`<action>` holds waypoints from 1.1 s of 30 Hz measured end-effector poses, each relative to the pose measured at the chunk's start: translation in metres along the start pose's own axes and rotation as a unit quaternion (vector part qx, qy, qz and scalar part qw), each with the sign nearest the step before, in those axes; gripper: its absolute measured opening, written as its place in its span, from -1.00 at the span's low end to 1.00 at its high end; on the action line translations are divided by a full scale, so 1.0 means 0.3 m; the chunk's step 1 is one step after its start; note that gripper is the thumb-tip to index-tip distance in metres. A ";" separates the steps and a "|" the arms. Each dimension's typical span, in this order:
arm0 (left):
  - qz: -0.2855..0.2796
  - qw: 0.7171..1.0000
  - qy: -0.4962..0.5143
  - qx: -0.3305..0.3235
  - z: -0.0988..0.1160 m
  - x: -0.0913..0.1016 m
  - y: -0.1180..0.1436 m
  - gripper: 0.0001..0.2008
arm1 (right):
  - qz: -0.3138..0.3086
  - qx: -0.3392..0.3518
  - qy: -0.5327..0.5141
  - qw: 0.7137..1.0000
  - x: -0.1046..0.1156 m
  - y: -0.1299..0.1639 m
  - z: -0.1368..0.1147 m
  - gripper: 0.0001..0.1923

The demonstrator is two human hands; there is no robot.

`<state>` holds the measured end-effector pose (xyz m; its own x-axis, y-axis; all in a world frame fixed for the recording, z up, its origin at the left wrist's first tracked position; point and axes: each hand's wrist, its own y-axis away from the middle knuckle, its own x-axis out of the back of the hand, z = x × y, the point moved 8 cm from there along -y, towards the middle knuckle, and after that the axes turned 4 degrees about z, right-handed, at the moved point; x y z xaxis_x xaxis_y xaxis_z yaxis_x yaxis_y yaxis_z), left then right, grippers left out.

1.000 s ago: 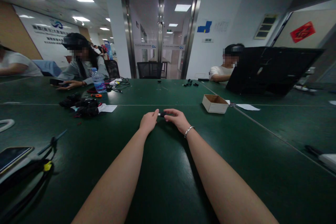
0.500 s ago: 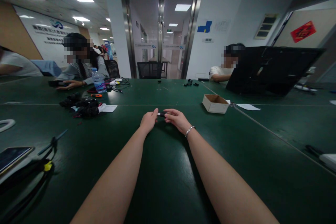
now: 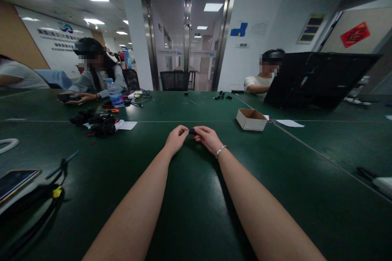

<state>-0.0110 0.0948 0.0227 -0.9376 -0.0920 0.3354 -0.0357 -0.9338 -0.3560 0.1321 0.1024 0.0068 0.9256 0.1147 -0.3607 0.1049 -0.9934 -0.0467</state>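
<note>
Over the green table (image 3: 196, 195), both hands meet at a small black stick (image 3: 192, 131), whose exact kind is too small to tell. My right hand (image 3: 208, 138) pinches its dark end between thumb and fingers; a silver bracelet (image 3: 221, 151) circles that wrist. My left hand (image 3: 177, 138) is closed at the other end, thumb and forefinger pressed together there. The fingers hide the stick's left tip.
An open cardboard box (image 3: 251, 120) stands right of my hands. Left are a black cable bundle (image 3: 102, 123), a water bottle (image 3: 115, 94) and a phone (image 3: 18, 183). Small black pieces (image 3: 221, 96) lie farther back. Two people sit opposite; a large black panel (image 3: 318, 81) stands right.
My left hand has slid slightly right along the stick, covering the silvery end that showed before. My right hand has barely moved.
</note>
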 end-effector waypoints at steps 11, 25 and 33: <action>0.008 0.998 0.067 0.019 -0.017 -0.006 -0.011 -0.72 | -0.006 0.006 0.013 1.000 0.001 -0.004 0.003 -0.70; -0.011 0.998 0.060 0.033 -0.027 -0.015 -0.006 -0.70 | -0.010 -0.007 0.005 1.000 -0.002 0.002 -0.001 -0.75; -0.030 0.998 0.049 0.021 -0.020 -0.034 -0.004 -0.69 | -0.012 -0.006 0.002 1.000 -0.008 0.005 -0.002 -0.76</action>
<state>-0.0034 0.0990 0.0145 -0.9635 -0.0037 0.2677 -0.0798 -0.9504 -0.3006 0.1303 0.1007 0.0082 0.9238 0.1392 -0.3566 0.1322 -0.9902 -0.0440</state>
